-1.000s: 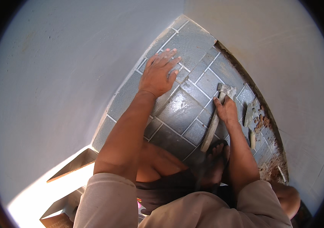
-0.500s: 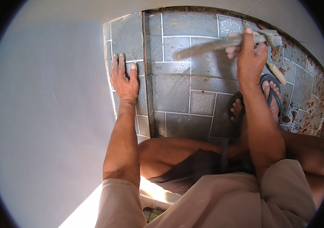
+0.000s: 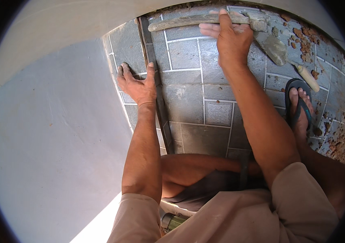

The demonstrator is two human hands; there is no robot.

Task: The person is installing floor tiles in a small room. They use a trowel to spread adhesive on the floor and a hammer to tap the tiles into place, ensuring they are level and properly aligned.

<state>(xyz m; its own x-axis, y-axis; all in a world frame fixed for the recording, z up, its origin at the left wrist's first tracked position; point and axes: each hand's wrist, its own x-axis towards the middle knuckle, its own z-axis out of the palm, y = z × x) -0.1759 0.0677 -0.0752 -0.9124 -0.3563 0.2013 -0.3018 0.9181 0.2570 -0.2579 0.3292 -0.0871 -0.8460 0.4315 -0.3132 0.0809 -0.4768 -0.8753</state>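
Note:
My right hand [image 3: 234, 42] grips a hammer [image 3: 184, 22] near its head, thumb on top and fingers stretched under the wooden handle. The handle points left and the worn, greyish head [image 3: 258, 22] is at the right. My left hand [image 3: 138, 86] rests on the grey patterned tiles [image 3: 130, 46] beside the wall, holding nothing. Its fingers are bent and spread, and the thumb reaches to a dark narrow strip [image 3: 163, 117] running across the tiles. Right of my right hand, a trowel [image 3: 275, 49] with a pale handle [image 3: 308, 77] lies on the floor.
A smooth pale wall [image 3: 59, 133] rises on the left. Reddish dirt clumps [image 3: 302, 40] litter the floor along the far right edge. My foot in a dark flip-flop [image 3: 291, 97] stands at the right. A green-ribbed object [image 3: 174, 221] shows by my left side.
My right hand has carried the hammer left and farther away, turning its handle nearly level. The left hand's fingers have bent and its thumb has moved onto the strip. The trowel's blade has come into sight.

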